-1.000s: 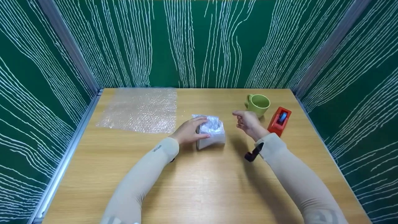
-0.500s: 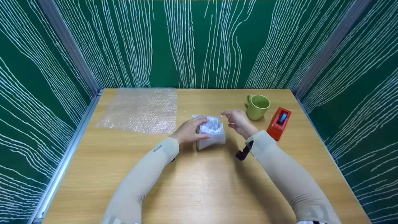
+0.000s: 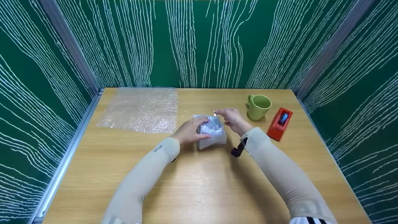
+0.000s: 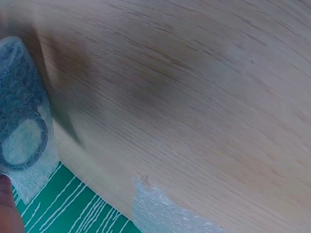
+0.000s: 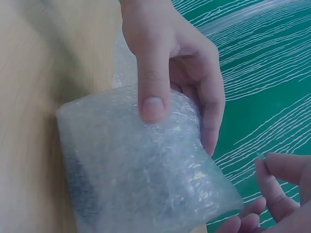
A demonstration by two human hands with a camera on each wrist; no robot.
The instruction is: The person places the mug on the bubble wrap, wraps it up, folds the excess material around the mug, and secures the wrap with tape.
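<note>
A bubble-wrapped mug (image 3: 213, 133) stands near the middle of the table; a dark looped handle (image 4: 41, 145) shows through the wrap in the left wrist view. My left hand (image 3: 191, 130) grips it from the left, thumb on the near side and fingers over the top. At its upper right, my right hand (image 3: 233, 119) pinches a small clear strip of tape (image 5: 261, 156) between thumb and index finger. The tape's bright glint overlaps the far edge of the wrap in the head view. In the right wrist view, those fingertips are just off the wrap's loose corner.
A flat sheet of bubble wrap (image 3: 141, 109) lies at the back left. Toward the back right stand a green mug (image 3: 258, 107) and a red tape dispenser (image 3: 276, 129). Green panels with white lines (image 3: 180, 43) enclose the table (image 3: 199, 186) at the back and sides.
My right hand has moved left from beside the green mug to the wrapped mug, bringing the tape along. My left hand has kept its grip in the same place.
</note>
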